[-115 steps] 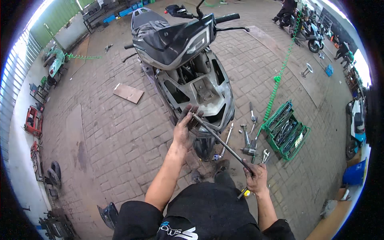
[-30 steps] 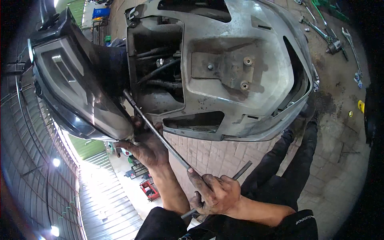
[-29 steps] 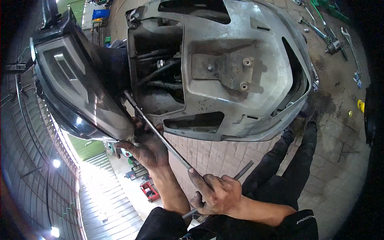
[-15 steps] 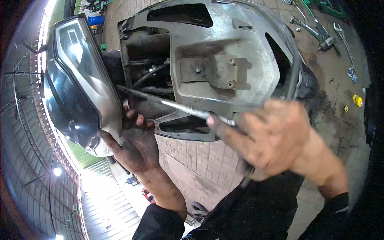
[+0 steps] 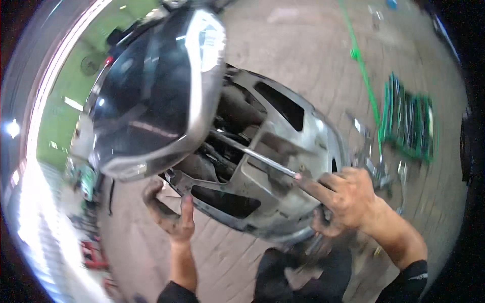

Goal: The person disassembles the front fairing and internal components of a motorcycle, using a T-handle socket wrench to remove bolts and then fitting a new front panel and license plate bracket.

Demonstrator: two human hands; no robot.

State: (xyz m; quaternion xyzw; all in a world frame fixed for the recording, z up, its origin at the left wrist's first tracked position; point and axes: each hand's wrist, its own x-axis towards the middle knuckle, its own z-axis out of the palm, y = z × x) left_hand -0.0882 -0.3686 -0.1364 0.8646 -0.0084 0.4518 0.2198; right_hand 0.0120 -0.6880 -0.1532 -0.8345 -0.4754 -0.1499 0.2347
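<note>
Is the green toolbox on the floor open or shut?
Open: the green toolbox shows dark tools from above, with no lid over them.

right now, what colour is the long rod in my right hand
The rod is silvery grey; it shows best in the head view.

Head-worn fisheye, looking down, scooter [image 5: 199,123] close

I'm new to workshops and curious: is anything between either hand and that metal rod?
Nothing visible for the right hand, which grips the metal rod. For the open left hand, yes: in this view, part of the grey front panel lies across the line to the rod. Depth is hard to judge.
</note>
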